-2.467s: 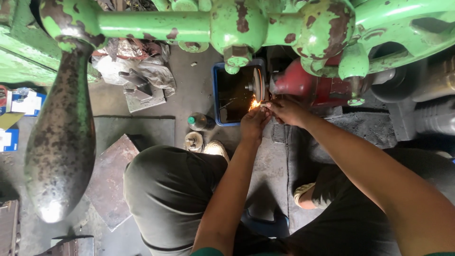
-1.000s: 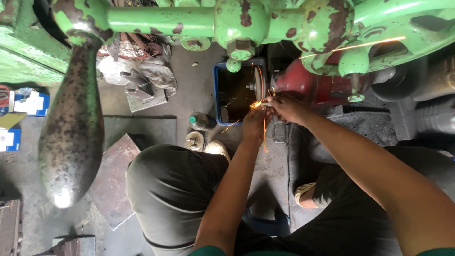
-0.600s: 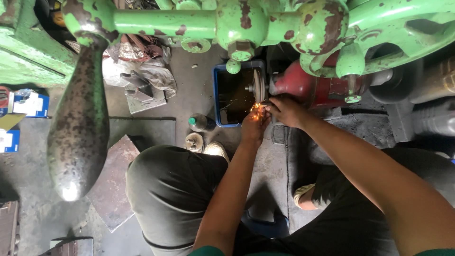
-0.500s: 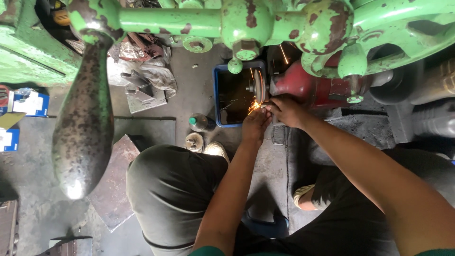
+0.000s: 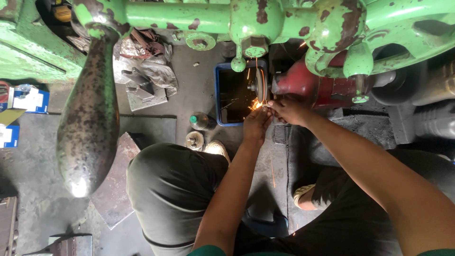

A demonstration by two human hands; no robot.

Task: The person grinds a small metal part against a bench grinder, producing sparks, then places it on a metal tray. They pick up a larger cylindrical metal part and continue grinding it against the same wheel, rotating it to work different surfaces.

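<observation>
My left hand point(image 5: 256, 124) and my right hand point(image 5: 288, 110) meet at the grinding wheel point(image 5: 260, 86) of a red bench grinder point(image 5: 313, 87). Together they pinch a small metal piece point(image 5: 265, 105) against the wheel's lower edge; the piece is almost hidden by my fingers. Orange sparks point(image 5: 253, 105) spray from the contact point down to the left. A blue tray point(image 5: 219, 95) with dark contents sits just left of the wheel.
A large green machine point(image 5: 265, 19) with chipped paint spans the top, its dark worn handle point(image 5: 90, 123) hanging at left. A small bottle point(image 5: 201, 121) and a round tin point(image 5: 194, 141) stand on the floor by my knee point(image 5: 175, 189). Metal plates point(image 5: 113, 185) and blue-white boxes point(image 5: 28, 98) lie at left.
Both hands stay at the wheel with the piece throughout. The spark spray shifts and flickers, and the view has drifted slightly so the hanging handle appears further right.
</observation>
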